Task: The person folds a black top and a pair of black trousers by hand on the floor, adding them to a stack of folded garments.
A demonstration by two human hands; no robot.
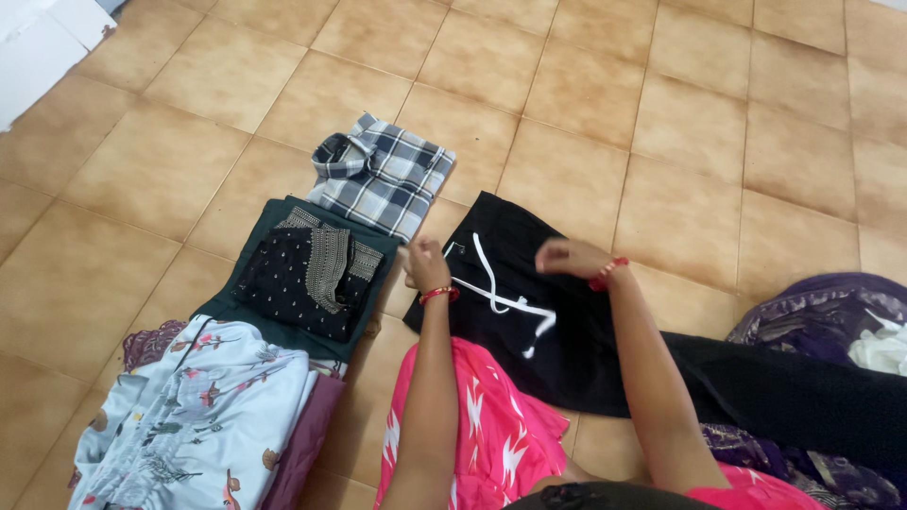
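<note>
Black pants [529, 312] with white strings [501, 297], flat on tan floor [680, 142]. Pinched at top by left hand [425, 264] and right hand [564, 257].

Drawstring trousers [501, 283] lie centre frame on the floor [680, 123]. Folded checked shirt [381, 175] upper left of them; embroidered garment [312, 269] directly left; floral cloth [189, 416] lower left.

The floor [680, 123] is made of large square tiles in a tan, mottled colour, with thin dark joints between them. The tiles run at a slant across the view. Soft, even light falls on them. At the top left corner stands a white object [42, 47], partly cut off.
</note>
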